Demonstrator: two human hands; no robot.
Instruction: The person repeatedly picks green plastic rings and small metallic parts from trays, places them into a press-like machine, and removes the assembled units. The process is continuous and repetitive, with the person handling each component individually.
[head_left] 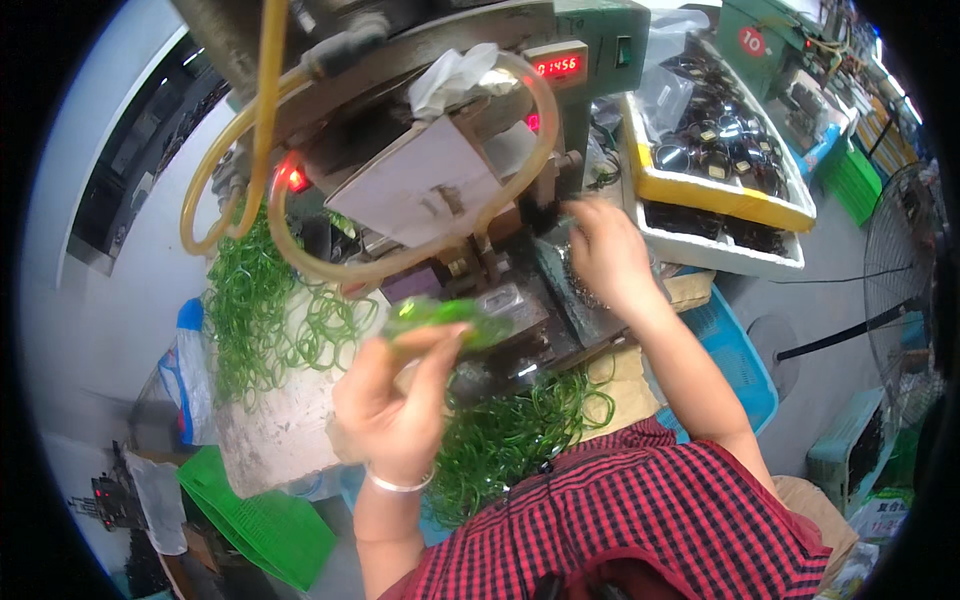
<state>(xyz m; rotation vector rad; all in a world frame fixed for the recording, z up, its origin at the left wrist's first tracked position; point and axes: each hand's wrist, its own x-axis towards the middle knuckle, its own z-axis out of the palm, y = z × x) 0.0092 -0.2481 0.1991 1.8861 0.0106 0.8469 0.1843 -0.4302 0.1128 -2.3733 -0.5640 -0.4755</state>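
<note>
In front of the machine, my left hand [390, 400], with a bracelet at its wrist, pinches a green translucent plastic piece [440, 318] between thumb and fingers. Motion smears the piece, so its exact shape does not show. My right hand [612, 258] is at the right side of the machine's dark metal bed [510, 335], with its fingertips near a dark block. Those fingers are blurred and partly hidden; whether they hold anything does not show. Thin green plastic rings or strips [245, 320] lie heaped left of the machine, and another green heap [500, 445] sits below its bed.
A pale hose [545, 100] loops across the machine's front, beside a white card [415, 190]. Right of the machine stand stacked foam boxes [720, 205] of dark glossy round parts. A blue basket [735, 350], a floor fan [905, 290] and a green crate [260, 515] stand around the bench.
</note>
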